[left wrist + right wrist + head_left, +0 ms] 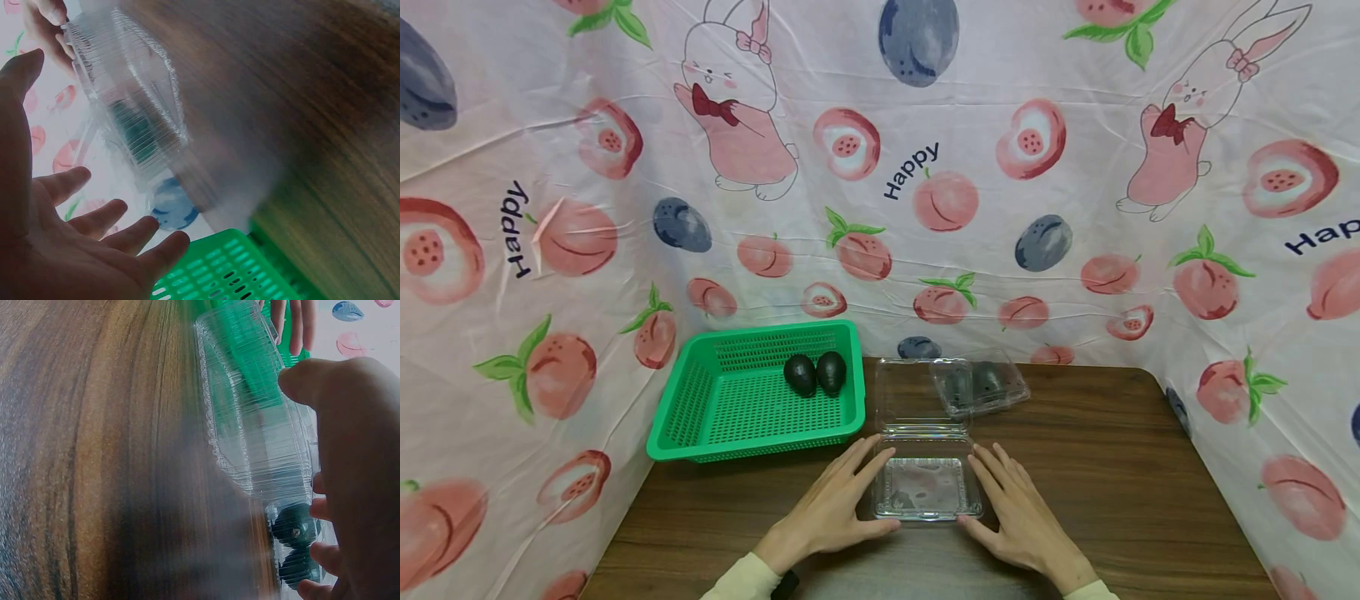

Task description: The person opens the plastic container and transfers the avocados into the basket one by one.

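Note:
A clear plastic clamshell box (925, 486) lies on the table with its lid raised back, its base between my two hands. My left hand (838, 497) is at the box's left side, fingers extended and thumb near the front corner. On the right side, my right hand (1021, 521) mirrors it, fingertips close along the edge. The left wrist view shows the left fingers (100, 219) spread and curled round nothing. In the right wrist view, the right thumb (300, 384) reaches toward the box wall (269, 437).
A green plastic basket (700, 446) at the back left holds two dark avocados (801, 375). Behind the open lid, a second clear clamshell (1011, 396) contains dark avocados, partly seen through plastic. A printed cloth (955, 275) hangs around the wooden table (1112, 467).

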Available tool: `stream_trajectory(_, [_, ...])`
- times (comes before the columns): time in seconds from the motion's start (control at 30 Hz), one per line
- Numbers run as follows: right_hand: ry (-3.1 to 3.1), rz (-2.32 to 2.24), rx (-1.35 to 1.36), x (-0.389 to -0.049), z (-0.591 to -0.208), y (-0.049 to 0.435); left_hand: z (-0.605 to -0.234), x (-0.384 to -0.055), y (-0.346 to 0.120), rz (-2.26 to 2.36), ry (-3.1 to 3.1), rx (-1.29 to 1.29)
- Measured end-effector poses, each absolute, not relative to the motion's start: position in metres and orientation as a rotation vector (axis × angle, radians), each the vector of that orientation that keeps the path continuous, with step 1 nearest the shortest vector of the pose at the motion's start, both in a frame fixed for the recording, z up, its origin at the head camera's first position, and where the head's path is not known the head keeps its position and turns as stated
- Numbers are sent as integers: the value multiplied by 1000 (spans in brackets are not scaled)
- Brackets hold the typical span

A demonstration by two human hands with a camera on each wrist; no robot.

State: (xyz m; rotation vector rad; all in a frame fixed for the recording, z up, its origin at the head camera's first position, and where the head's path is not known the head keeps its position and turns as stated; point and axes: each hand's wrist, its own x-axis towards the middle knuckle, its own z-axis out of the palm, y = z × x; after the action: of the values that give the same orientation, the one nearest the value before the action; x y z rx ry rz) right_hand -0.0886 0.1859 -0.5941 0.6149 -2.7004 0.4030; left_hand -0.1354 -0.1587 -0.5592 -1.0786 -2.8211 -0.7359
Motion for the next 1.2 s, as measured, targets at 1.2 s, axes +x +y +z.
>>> stream_trajectory(1.2, [-2668,425,599,-84,-599,192,-575,-139,-155,-741,-2922,-1000])
